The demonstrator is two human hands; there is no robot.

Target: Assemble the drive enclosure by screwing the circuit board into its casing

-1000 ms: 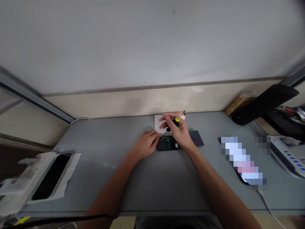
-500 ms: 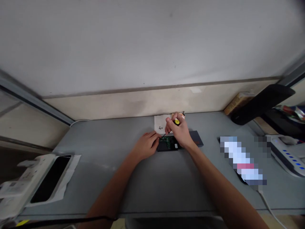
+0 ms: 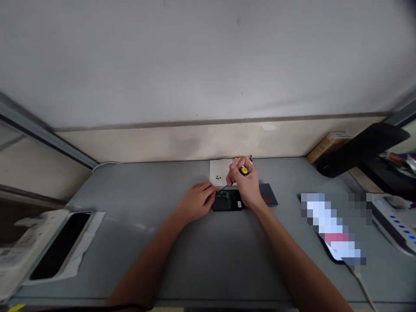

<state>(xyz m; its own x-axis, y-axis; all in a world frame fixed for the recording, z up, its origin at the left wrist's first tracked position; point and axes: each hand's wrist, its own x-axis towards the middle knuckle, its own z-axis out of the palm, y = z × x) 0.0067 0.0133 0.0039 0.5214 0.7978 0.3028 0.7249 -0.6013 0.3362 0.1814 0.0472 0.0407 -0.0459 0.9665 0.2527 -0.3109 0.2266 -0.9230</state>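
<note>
My right hand (image 3: 245, 184) is shut on a screwdriver (image 3: 243, 171) with a black handle and yellow end cap. Its thin shaft slants down to a green circuit board (image 3: 227, 199) set in a black case. My left hand (image 3: 196, 201) lies at the board's left edge, fingertips against it and steadying it. Behind the board, a white paper square (image 3: 216, 171) holds several tiny black screws (image 3: 218, 177). A dark blue flat box (image 3: 268, 195) lies partly under my right hand's side.
A small orange-and-white trinket (image 3: 238, 160) sits behind my right hand. A pixelated phone (image 3: 331, 227) lies on the grey table (image 3: 208, 260) to the right. Power strips stand at both sides, with a black slab on white paper (image 3: 60, 245) at left.
My right hand has drawn in around the screwdriver, uncovering the paper and screws, and the shaft tip now reaches the board. The whole view has shifted slightly lower.
</note>
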